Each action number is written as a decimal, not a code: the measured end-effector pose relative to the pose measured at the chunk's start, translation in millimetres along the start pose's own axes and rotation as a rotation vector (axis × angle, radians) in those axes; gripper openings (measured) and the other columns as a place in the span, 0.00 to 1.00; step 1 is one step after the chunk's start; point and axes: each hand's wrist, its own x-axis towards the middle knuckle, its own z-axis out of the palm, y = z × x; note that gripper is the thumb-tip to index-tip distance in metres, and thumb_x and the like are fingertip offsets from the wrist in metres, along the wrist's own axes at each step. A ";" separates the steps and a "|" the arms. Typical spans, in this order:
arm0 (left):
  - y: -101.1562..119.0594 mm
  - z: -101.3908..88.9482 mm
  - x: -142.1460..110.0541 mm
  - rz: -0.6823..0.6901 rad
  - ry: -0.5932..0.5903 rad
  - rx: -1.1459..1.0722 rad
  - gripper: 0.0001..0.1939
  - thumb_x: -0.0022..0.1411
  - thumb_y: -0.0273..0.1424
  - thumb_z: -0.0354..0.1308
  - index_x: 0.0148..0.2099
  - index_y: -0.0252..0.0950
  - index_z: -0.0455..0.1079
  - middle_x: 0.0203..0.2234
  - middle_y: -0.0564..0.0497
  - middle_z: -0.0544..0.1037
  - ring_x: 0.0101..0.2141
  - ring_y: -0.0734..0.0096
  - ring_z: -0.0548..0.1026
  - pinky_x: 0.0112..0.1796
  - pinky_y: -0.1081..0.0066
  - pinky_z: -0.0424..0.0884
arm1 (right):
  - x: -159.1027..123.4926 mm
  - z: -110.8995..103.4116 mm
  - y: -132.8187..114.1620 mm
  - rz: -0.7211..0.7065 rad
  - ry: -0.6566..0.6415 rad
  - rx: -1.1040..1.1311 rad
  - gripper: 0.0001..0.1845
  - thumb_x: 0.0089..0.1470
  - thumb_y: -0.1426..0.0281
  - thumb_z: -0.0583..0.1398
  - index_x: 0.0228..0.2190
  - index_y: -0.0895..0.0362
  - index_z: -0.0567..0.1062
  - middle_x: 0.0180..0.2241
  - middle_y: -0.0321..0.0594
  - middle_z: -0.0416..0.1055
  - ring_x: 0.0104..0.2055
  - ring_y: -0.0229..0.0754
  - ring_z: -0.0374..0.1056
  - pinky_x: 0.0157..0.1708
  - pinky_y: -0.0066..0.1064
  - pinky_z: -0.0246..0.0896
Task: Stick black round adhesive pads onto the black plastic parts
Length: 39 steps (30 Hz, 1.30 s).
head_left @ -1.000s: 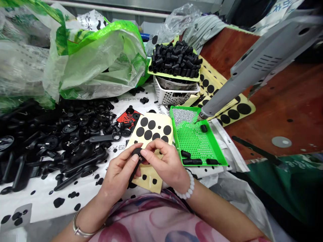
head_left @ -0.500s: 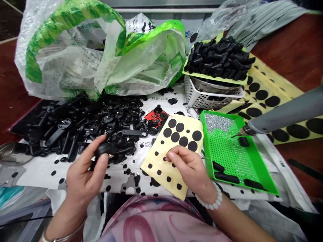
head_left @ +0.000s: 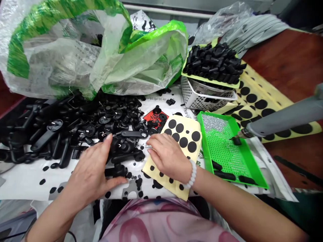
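fingers [head_left: 107, 146] wide, left hand [head_left: 89, 169] sits beside black parts [head_left: 127, 157]; right hand [head_left: 169, 156] curls over yellow sheet [head_left: 188, 137], its hold impossible to tell.

The left arm [head_left: 54, 213] reaches in from the near left. The left hand [head_left: 91, 171] is spread, its fingers [head_left: 107, 144] pointing far and its thumb [head_left: 116, 183] out to the right. The right arm [head_left: 237, 198] reaches in from the near right. The right hand [head_left: 170, 156] has bent fingers pointing left.
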 end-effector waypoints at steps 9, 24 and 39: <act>5.8 4.6 -8.5 0.155 -0.072 0.090 0.55 0.53 0.50 0.61 0.70 0.31 0.35 0.48 0.33 0.68 0.51 0.40 0.66 0.48 0.50 0.67 | 22.2 3.1 -14.5 -0.146 -0.116 -0.053 0.13 0.58 0.71 0.52 0.41 0.61 0.73 0.39 0.48 0.71 0.41 0.48 0.62 0.43 0.39 0.57; -5.5 8.4 -4.2 0.008 0.033 -0.237 0.42 0.56 0.41 0.62 0.67 0.42 0.48 0.45 0.43 0.73 0.42 0.56 0.73 0.42 0.61 0.71 | 5.9 20.9 -12.0 -0.176 0.002 -0.014 0.24 0.51 0.80 0.51 0.50 0.67 0.67 0.43 0.54 0.70 0.44 0.50 0.63 0.44 0.43 0.62; -17.4 -3.5 6.5 -0.850 0.317 -1.364 0.41 0.43 0.38 0.72 0.59 0.37 0.63 0.32 0.51 0.81 0.37 0.64 0.77 0.37 0.72 0.71 | 77.4 25.4 -4.5 0.151 -0.192 -0.260 0.08 0.51 0.72 0.59 0.33 0.58 0.79 0.37 0.50 0.70 0.39 0.50 0.67 0.38 0.40 0.60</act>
